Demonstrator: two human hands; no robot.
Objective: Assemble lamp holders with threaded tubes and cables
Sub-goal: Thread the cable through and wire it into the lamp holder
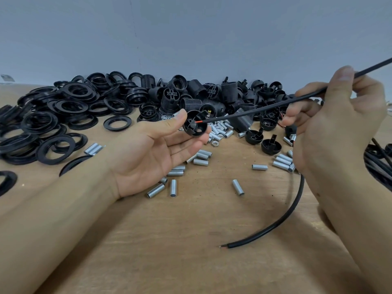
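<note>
**benchrat:** So the person's left hand (pixel 161 143) has a black lamp holder cap (pixel 194 126) pinched between thumb and fingertips, open side facing the right. The right hand (pixel 331 115) grips a black cable (pixel 261 109) between thumb and curled fingers, with the stripped red end right at the cap's middle. Whether it's already in the hole, can't tell.

**wirenut42:** What'd worry me is how far back that cable is held. With that much free length the tip could wobble, miss the hole and bend the bare strands.

**benchrat:** Yep. And the cap's only held at its rim, so a hard push could twist it out of the fingers. Also no threaded tube on it that I can see; the threaded tubes (pixel 176 172) are all loose on the wooden table (pixel 169 240).

**wirenut42:** Then they might have to pull the cable back out.
</note>
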